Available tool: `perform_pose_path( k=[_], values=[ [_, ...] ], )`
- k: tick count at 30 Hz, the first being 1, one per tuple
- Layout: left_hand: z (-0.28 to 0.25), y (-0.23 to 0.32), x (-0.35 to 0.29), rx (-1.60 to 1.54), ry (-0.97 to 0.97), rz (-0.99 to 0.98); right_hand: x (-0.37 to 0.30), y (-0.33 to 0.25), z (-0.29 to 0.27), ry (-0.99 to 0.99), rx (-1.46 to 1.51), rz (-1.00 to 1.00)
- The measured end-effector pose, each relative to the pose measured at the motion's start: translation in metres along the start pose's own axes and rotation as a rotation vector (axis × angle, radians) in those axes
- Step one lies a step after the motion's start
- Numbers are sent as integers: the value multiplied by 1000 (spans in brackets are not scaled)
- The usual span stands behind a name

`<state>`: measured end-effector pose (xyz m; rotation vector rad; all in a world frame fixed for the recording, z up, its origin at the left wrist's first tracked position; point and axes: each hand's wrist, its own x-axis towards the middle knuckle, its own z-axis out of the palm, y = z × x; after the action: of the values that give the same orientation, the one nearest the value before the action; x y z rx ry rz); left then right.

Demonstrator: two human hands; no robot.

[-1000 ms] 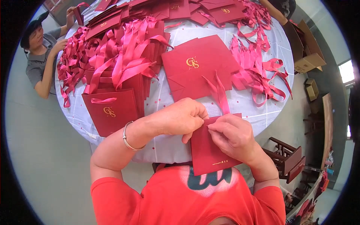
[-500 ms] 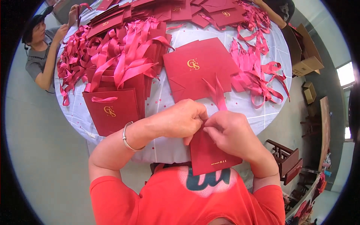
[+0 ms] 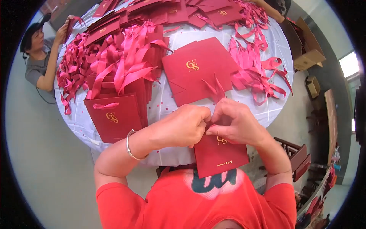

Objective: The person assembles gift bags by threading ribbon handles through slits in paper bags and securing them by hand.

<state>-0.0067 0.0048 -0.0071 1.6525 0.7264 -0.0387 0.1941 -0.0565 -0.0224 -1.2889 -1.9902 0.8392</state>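
Note:
A dark red paper gift bag [image 3: 221, 156] with gold print hangs at the table's near edge, against my shirt. My left hand [image 3: 190, 124], its fingers curled closed, grips the bag's top edge. Beside it, my right hand [image 3: 238, 122] pinches at the same edge with thumb and index finger, around a pink ribbon [image 3: 217, 91] whose loose ends stick up beyond the knuckles. The exact spot where fingers and ribbon meet is partly hidden. Just beyond my hands lies a stack of flat red bags [image 3: 202, 68].
Left of my hands stand upright red bags [image 3: 114, 124] with ribbon handles. Loose pink ribbons [image 3: 263, 76] lie at the right, and more bags [image 3: 164, 13] are piled at the far side. A co-worker [image 3: 42, 53] handles a bag at the far left. A cardboard box [image 3: 305, 49] stands off the table's right.
My right hand has turned and lifted a little, with its fingers arched. The ribbon ends beyond it stick out less, and more of the bag's gold print shows. The view has shifted slightly.

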Motion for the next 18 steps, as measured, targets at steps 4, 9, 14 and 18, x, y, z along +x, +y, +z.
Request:
perform_pose_path(
  k=[4, 9, 14, 18],
  values=[
    [9, -20, -2, 288, 302, 424, 18, 6, -17, -183, 473, 291],
    [16, 4, -8, 127, 243, 288, 36, 12, -32, -478, 437, 244],
    [22, -8, -11, 189, 256, 408, 62, 20, -22, -923, 555, 428],
    [24, -4, -15, 139, 274, 305, 55, 26, -11, -812, 671, 532]
  ],
)
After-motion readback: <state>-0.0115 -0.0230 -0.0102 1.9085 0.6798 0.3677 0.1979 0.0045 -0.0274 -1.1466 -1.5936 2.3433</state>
